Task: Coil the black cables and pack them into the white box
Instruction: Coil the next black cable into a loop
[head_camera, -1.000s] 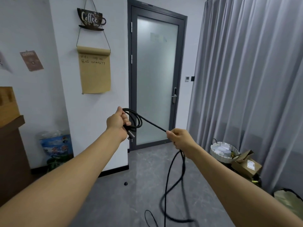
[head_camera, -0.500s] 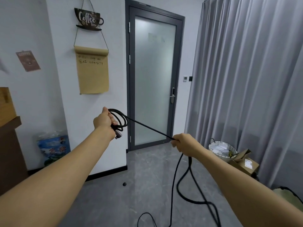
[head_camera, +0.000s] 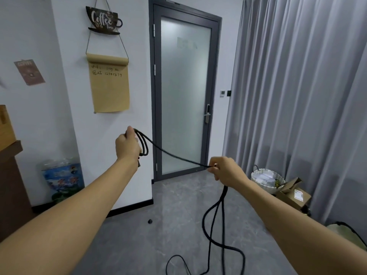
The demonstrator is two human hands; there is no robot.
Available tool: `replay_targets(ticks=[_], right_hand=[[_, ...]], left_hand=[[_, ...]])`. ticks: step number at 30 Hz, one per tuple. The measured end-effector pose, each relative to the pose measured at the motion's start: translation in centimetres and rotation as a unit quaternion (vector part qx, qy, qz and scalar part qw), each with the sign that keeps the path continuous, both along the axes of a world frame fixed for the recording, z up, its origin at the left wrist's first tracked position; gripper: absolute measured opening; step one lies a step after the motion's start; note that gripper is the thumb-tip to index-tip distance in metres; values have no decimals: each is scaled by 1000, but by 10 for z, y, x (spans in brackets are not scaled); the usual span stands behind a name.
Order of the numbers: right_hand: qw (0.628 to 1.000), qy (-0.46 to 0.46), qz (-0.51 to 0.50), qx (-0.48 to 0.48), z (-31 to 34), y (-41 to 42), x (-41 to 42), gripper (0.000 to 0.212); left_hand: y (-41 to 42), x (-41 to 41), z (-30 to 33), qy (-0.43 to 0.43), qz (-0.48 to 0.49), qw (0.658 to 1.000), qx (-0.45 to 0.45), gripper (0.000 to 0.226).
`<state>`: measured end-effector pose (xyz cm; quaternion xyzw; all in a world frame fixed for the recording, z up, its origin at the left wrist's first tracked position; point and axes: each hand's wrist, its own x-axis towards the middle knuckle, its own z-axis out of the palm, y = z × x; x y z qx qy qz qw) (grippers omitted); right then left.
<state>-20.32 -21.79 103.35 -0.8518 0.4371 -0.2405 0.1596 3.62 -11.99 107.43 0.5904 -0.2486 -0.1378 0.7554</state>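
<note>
My left hand [head_camera: 127,144] is raised in front of the white wall and grips a small coil of the black cable [head_camera: 174,155], with a couple of loops hanging by its knuckles. From there the cable runs taut down and right to my right hand [head_camera: 223,168], which pinches it. Below the right hand the cable drops in loose curves onto the grey floor. No white box shows in the head view.
A glass door with a dark frame [head_camera: 184,96] stands ahead, grey curtains [head_camera: 297,96] to the right. A white basket [head_camera: 266,180] and a cardboard box [head_camera: 294,195] sit by the curtains. A small black object [head_camera: 150,221] lies on the floor. A wooden counter [head_camera: 10,175] is at left.
My hands have drawn apart, the left rising up and left, the right sliding lower and right along the cable. The span between them has lengthened and the slack on the floor has shifted.
</note>
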Motion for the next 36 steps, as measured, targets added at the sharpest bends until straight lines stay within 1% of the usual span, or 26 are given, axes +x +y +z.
replay_targets(ticks=[2,3,4,6,9,13,16,20,23,28,34,36], right_hand=[[997,52,39,-43,5,11,9,17],[994,73,62,-59,8,17,14,20],[990,87,84,-69,10,21,19,22],[986,88,121,-78,17,29,25,22],[984,24,165,-65,33,38,28,21],[981,-74,181,-21,50,48,26,21],[977,-143,160,2,52,48,27,25],[970,-204,128,29,48,44,25,24],[970,-216,108,39,44,40,23,26],[971,-220,90,35,40,36,24,28],[972,-216,82,45,37,32,23,30],[974,-204,80,54,34,29,21,31]], left_hand=[[-1,-8,-2,-152,2,988,39,39],[-1,-13,-4,-204,-5,978,49,38],[-1,-18,-6,-238,-19,969,59,36],[-1,-25,-12,-269,-60,958,75,33],[2,-32,-18,-281,-135,946,96,31],[10,-48,-20,-252,-230,931,128,30],[13,-59,-19,-220,-297,920,134,32],[18,-69,-18,-171,-367,903,144,33],[19,-71,-18,-90,-431,888,131,36],[21,-76,-16,-1,-478,871,112,35],[23,-72,-17,39,-499,859,110,35],[25,-68,-17,37,-501,856,121,35]])
